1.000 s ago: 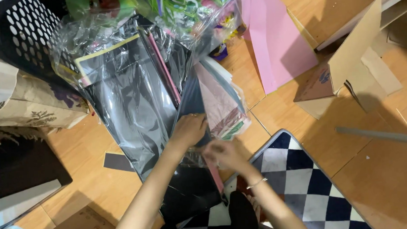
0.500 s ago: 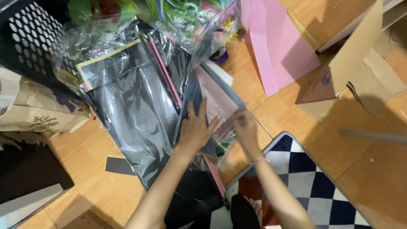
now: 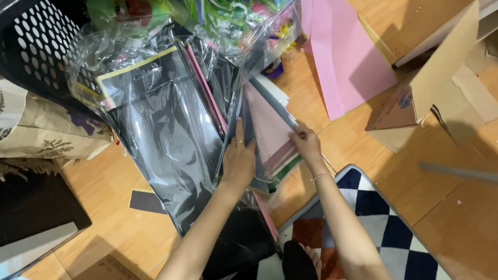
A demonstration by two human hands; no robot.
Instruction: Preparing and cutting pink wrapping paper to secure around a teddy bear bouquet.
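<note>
A stack of coloured paper sheets in clear plastic sleeves (image 3: pixel 170 132) lies on the wooden floor, black sheets on top, pink and green ones (image 3: pixel 271 139) to the right. My left hand (image 3: pixel 238 157) lies flat on the right edge of the black sheets, fingers up, a ring on one finger. My right hand (image 3: pixel 306 143) pinches the edge of a grey-blue sheet (image 3: pixel 275 108) that stands up from the pink pile. A thin bracelet is on that wrist.
A black perforated basket (image 3: pixel 27 49) stands at the top left beside a leaf-print paper bag (image 3: pixel 24 127). A large pink sheet (image 3: pixel 340 57) and an open cardboard box (image 3: pixel 431 87) lie to the right. A chequered rug (image 3: pixel 398 228) is below, and a clear bag of green craft items (image 3: pixel 226 12) at the top.
Both hands have moved up from near the rug. The left hand went onto the black sheets' edge; the right hand reached the pink pile and took hold of the grey-blue sheet.
</note>
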